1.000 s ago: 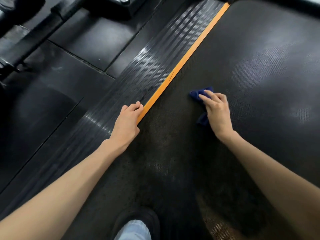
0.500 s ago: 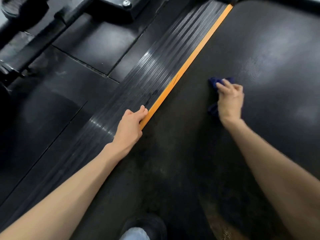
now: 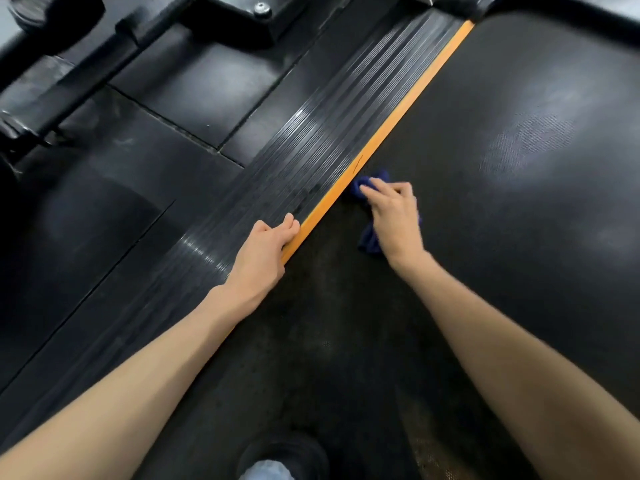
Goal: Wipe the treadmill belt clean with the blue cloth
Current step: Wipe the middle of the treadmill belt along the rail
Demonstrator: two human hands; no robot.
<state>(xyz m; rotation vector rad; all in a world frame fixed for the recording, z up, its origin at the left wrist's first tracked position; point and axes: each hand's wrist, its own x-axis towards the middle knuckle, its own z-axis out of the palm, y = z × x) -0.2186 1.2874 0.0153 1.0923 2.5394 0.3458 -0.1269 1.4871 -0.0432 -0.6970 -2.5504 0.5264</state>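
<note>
The black treadmill belt [image 3: 502, 174] fills the right and lower middle of the view. My right hand [image 3: 393, 216] presses a bunched blue cloth [image 3: 370, 241] flat on the belt, right beside the orange strip [image 3: 388, 133] at the belt's left edge. The cloth shows past my fingertips and below my palm; the rest is hidden under the hand. My left hand [image 3: 265, 252] rests on the ribbed black side rail [image 3: 311, 140], fingers curled over the orange strip, holding nothing else.
Black rubber floor tiles [image 3: 145, 140] lie left of the rail. Dark machine frames [image 3: 235, 15] stand at the top left. A black shoe and light trouser leg [image 3: 277, 459] stand on the belt at the bottom edge. The near belt looks dusty.
My right hand slid the cloth right and forward, then back left until it reached the orange strip. My left hand stayed on the rail.
</note>
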